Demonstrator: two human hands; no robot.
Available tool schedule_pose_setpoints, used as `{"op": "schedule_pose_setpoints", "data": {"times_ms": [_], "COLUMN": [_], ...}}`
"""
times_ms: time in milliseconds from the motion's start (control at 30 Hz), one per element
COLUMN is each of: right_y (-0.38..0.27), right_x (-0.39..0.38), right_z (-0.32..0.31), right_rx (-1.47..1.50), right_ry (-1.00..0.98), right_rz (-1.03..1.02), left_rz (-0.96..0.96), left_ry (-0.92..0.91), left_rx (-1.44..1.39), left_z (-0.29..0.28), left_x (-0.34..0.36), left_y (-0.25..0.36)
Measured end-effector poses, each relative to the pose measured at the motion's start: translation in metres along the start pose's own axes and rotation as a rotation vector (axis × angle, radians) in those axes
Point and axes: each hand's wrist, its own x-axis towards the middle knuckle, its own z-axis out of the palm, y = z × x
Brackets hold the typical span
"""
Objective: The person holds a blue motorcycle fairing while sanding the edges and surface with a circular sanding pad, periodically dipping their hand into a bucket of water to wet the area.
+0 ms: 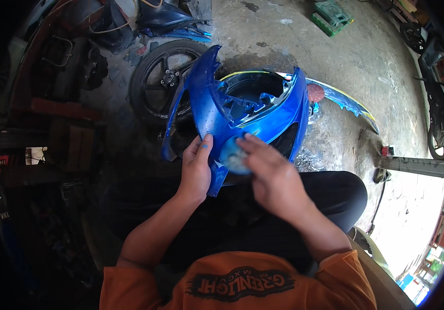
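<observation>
Inspector: Where is the piece?
Recorder: The blue panel point(214, 121) stands in front of the person's lap, its narrow lower tongue pointing toward the dark trousers point(335, 191). What bears its weight underneath is not clear.
Inspector: State of the grip?
Recorder: The left hand point(196, 165) is closed on the panel's lower left edge, thumb on the painted face. The right hand point(279, 178) is blurred, its fingertips over a pale blue piece point(231, 156) against the front. Whether they pinch it or only press, I cannot tell.
Inspector: Principal risk?
Recorder: Slipping, in my judgement. One hand alone visibly steadies the panel, near its bottom; a hard push at the front could swing the tall upper points.
Inspector: Toward what?
Recorder: The spoked wheel point(169, 77) is close by on the left, a second panel point(353, 103) and a reddish disc point(315, 93) on the right. A swing either way could mark the finish.
Inspector: And the surface?
Recorder: Small specks show on the upper left. If they are grit, rubbing could drag them into scratches; if droplets, the thumb could lose its hold
</observation>
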Motion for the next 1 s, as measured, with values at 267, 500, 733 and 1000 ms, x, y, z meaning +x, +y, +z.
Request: {"op": "schedule_pose_setpoints", "data": {"times_ms": [267,500,733,1000], "right_y": [0.001,0.051,0.023,0.02], "right_x": [-0.002,0.01,0.0,-0.003], "right_z": [0.002,-0.031,0.003,0.003], "right_rx": [-0.093,-0.087,-0.13,-0.09], "right_ry": [-0.019,0.114,0.128,0.072], "right_rz": [-0.006,0.597,0.029,-0.035], "left_rz": [-0.002,0.007,0.02,0.006], "left_ry": [0.013,0.009,0.004,0.008], "left_rx": [-0.001,0.034,0.023,0.033], "left_z": [0.006,0.0,0.0,0.0], "left_x": [-0.001,-0.003,-0.002,0.0], "left_y": [0.005,0.0,0.0,0.002]}}
